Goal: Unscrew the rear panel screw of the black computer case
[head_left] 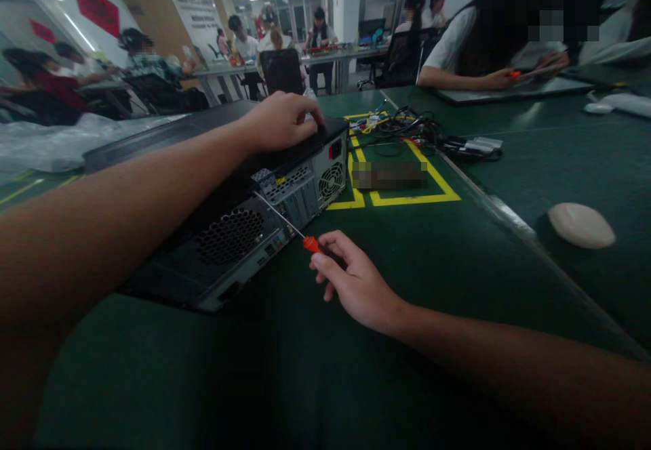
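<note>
A black desktop computer case [218, 196] lies on the green table, its grey rear panel with vents, slots and a fan grille turned toward me. My left hand [285, 121] rests on top of the case near its far right corner, fingers bent and thumb apart from them. In my right hand [350, 280] is a screwdriver [311, 244] with an orange and dark handle, gripped between thumb and fingers. Its thin shaft slants up to the left, and the tip is at the panel's upper edge, beside a small perforated metal tab [263, 177]. Whether the tip sits in a screw cannot be made out.
Tangled cables [414, 128] lie behind the case on yellow tape marks [417, 200]. A pale rounded object [581, 225] sits at right. Clear plastic wrap [41, 141] is at left. Across the table, a person's hand [501, 78] holds something orange above a dark flat panel [508, 92].
</note>
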`<state>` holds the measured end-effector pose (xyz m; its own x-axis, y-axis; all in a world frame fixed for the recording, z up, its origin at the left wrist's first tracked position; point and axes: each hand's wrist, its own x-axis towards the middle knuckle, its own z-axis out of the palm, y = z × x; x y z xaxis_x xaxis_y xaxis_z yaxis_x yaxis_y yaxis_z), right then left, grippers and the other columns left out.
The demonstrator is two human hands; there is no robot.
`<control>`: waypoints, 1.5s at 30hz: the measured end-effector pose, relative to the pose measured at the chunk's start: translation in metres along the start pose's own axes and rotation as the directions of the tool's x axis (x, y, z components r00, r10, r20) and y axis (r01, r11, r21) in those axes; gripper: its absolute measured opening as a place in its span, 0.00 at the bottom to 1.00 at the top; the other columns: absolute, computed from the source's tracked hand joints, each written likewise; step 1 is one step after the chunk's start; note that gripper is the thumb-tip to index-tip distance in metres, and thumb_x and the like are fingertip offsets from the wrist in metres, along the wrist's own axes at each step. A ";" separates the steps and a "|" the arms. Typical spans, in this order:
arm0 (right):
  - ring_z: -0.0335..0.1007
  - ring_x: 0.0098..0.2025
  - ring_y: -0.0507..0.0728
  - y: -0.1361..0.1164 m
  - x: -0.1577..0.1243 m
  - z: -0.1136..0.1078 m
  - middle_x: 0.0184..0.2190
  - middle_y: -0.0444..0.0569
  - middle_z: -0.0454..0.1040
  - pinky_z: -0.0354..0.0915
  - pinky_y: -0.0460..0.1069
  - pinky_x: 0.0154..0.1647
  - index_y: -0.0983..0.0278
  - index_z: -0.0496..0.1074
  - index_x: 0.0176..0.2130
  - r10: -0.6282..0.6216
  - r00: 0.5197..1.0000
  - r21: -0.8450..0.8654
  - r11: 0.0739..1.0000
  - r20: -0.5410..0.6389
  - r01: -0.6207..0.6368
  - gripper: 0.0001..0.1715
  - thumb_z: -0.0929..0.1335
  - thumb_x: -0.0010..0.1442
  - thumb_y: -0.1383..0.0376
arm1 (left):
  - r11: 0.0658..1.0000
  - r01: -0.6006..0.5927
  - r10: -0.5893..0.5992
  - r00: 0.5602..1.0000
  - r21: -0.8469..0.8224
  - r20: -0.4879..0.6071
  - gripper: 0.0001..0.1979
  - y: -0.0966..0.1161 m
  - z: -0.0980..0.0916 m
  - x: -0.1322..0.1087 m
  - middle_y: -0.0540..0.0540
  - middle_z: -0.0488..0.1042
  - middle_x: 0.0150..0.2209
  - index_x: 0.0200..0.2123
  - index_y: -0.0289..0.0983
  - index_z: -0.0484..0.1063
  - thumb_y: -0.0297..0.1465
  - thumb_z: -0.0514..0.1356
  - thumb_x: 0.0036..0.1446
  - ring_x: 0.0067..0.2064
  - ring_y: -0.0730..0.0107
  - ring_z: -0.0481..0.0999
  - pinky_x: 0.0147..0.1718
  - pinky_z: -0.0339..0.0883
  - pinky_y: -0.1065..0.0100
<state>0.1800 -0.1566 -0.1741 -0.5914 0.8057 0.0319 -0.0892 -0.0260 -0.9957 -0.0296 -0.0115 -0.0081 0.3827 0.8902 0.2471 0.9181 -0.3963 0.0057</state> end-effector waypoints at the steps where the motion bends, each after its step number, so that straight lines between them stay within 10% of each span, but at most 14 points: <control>1: 0.72 0.38 0.54 -0.001 0.000 0.000 0.41 0.45 0.73 0.70 0.43 0.25 0.58 0.70 0.51 0.001 1.000 0.000 1.000 -0.003 -0.001 0.10 0.70 0.73 0.58 | 1.000 0.004 -0.004 1.000 0.005 0.003 0.21 0.001 -0.001 -0.001 0.46 0.80 0.39 0.59 0.34 0.82 0.31 0.55 0.71 0.41 0.64 0.71 0.51 0.63 0.63; 13: 0.66 0.23 0.47 -0.004 -0.007 0.002 0.38 0.42 0.73 0.64 0.45 0.22 0.60 0.70 0.49 -0.013 1.000 -0.067 0.998 -0.016 0.012 0.12 0.65 0.79 0.55 | 1.000 0.007 -0.007 1.000 0.006 0.025 0.21 0.001 -0.003 -0.001 0.48 0.80 0.42 0.60 0.35 0.81 0.30 0.54 0.72 0.40 0.67 0.67 0.50 0.61 0.67; 26: 0.63 0.28 0.50 -0.013 -0.007 0.002 0.36 0.40 0.70 0.62 0.48 0.28 0.59 0.67 0.47 -0.064 0.995 -0.110 0.992 -0.078 0.055 0.13 0.73 0.66 0.63 | 1.000 -0.007 0.007 1.000 -0.003 -0.009 0.23 -0.002 0.001 0.002 0.42 0.84 0.44 0.58 0.34 0.83 0.32 0.54 0.68 0.44 0.60 0.73 0.54 0.64 0.62; 45: 0.68 0.30 0.53 -0.010 -0.008 0.001 0.34 0.42 0.70 0.67 0.49 0.28 0.61 0.73 0.49 -0.088 0.994 -0.107 0.991 -0.059 0.082 0.10 0.69 0.74 0.58 | 0.999 -0.035 0.034 0.999 -0.029 -0.037 0.20 -0.014 0.007 0.008 0.44 0.80 0.36 0.54 0.37 0.84 0.34 0.56 0.67 0.48 0.56 0.77 0.55 0.64 0.57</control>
<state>0.1846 -0.1634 -0.1641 -0.5332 0.8382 0.1147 -0.0514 0.1033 -0.9933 -0.0385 0.0031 -0.0125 0.4095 0.8675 0.2825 0.9008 -0.4334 0.0252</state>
